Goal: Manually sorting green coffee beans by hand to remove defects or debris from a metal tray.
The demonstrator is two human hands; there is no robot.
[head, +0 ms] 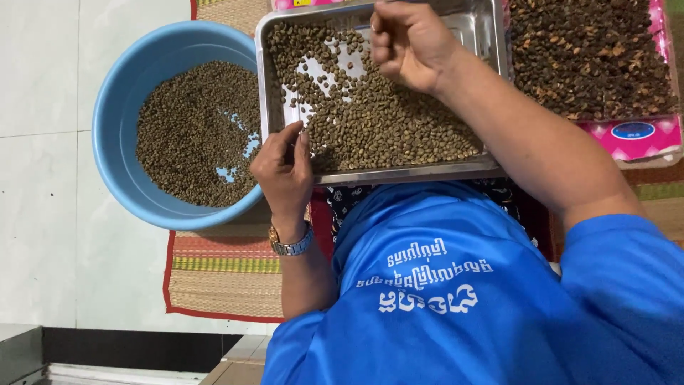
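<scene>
Left hand (283, 171) fingertips pinched on greenish beans (377, 121) in rectangular steel tray (491, 43); right hand (410, 44) loosely fisted above beans, contents hidden.

Pale tiled floor (43, 178) – a striped woven mat (221, 274) lies on it, evenly lit.

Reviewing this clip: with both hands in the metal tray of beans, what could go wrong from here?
The left hand sits at the near edge of the metal tray, which lies on the person's lap; a nudge might tip beans onto the woven mat. The right hand looks closed, perhaps on picked beans; they could drop back in. The blue basin sits tight against the tray, so the two lots might mix.
</scene>
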